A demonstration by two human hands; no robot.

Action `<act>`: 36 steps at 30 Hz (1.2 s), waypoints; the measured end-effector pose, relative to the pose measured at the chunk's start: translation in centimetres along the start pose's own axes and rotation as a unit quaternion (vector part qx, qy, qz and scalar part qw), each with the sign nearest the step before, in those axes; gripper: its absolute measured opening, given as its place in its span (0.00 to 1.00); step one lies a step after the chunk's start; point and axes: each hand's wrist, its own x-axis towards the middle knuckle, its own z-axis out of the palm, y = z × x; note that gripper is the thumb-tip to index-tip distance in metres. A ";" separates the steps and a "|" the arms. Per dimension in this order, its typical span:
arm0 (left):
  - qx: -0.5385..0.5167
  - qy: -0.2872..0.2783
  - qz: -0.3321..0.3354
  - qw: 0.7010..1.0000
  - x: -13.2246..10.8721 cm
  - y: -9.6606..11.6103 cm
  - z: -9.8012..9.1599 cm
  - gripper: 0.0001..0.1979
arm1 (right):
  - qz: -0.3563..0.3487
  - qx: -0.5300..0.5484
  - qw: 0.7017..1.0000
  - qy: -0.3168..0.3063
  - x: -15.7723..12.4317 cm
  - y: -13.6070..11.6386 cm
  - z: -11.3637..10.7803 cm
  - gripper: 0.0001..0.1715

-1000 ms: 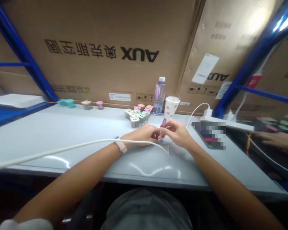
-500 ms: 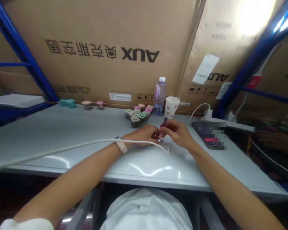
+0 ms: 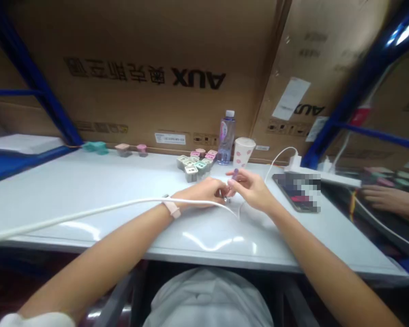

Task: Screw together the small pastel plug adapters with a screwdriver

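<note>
My left hand (image 3: pixel 210 190), with a pale watch band (image 3: pixel 172 207) on the wrist, is closed low over the table. A small shiny metal piece (image 3: pixel 226 199) shows at its fingertips, too small to make out fully. Close beside it, my right hand (image 3: pixel 251 190) pinches a slim, purple-handled tool (image 3: pixel 235 174) upright between thumb and fingers. The tool's lower end is hidden behind the fingers. A white cable (image 3: pixel 150 199) hangs across the view in front of my left wrist. Behind the hands sits a cluster of small grey blocks (image 3: pixel 192 171) with cream, green and pink tops.
A bottle (image 3: pixel 226 141) and a paper cup (image 3: pixel 242 152) stand behind my hands. To the right lie a phone (image 3: pixel 298 193) and a white power strip (image 3: pixel 323 176). Teal (image 3: pixel 95 147) and pink pieces (image 3: pixel 142 150) sit at the back left. Another person's hand (image 3: pixel 391 200) shows far right.
The fingers of my right hand have shifted slightly around the purple tool, with one finger lifted outward. My left hand stays in place. The other person's hand shows more clearly.
</note>
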 end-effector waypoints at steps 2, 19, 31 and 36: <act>-0.002 0.000 0.000 1.000 0.0 -0.1 0.0 0.02 | -0.003 -0.005 1.000 -0.010 -0.1 -0.2 -0.2 0.28; 0.030 0.004 -0.004 1.000 0.0 0.3 -0.1 0.03 | -0.029 -0.072 0.996 0.046 0.1 0.7 0.3 0.25; 0.096 0.021 -0.032 0.995 -0.5 0.1 -0.2 0.12 | -0.106 -0.222 0.953 0.175 0.5 1.2 -1.6 0.18; 0.119 0.038 -0.043 0.991 -0.9 0.7 -1.3 0.15 | -0.113 -0.287 0.940 0.148 0.6 1.7 -1.9 0.12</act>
